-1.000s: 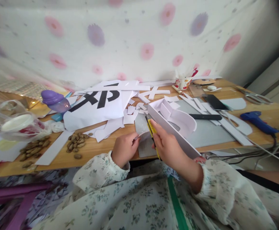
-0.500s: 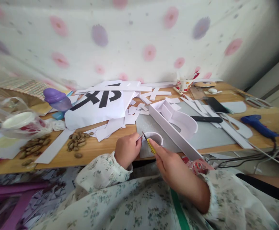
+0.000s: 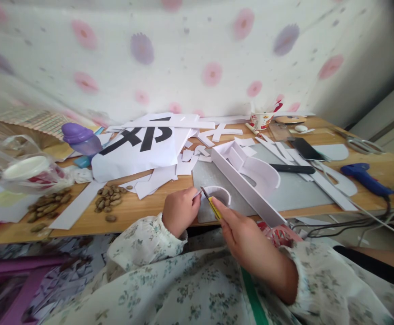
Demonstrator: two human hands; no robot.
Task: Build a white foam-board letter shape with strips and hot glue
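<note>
My right hand (image 3: 242, 230) is closed around a yellow utility knife (image 3: 214, 207), its blade pointing up and left toward my other hand. A curved white foam-board strip (image 3: 223, 193) stands at the near edge of the grey cutting mat (image 3: 204, 178). My left hand (image 3: 180, 208) is closed in a pinch on one end of this strip, close to the blade tip. Beyond them on the mat lies a white foam-board letter form (image 3: 247, 183), with a long straight wall and a curved wall.
Paper with black lettering (image 3: 139, 144) and white offcuts lie at the back. Peanuts (image 3: 109, 198) and a plastic-wrapped cup (image 3: 30, 174) are on the left. To the right are a blue glue gun (image 3: 366, 177), a phone (image 3: 307, 148), scissors (image 3: 361, 142) and cables (image 3: 339, 228).
Almost nothing differs. Both hands, the knife and the curved strip keep nearly the same place; the view has shifted very slightly.
</note>
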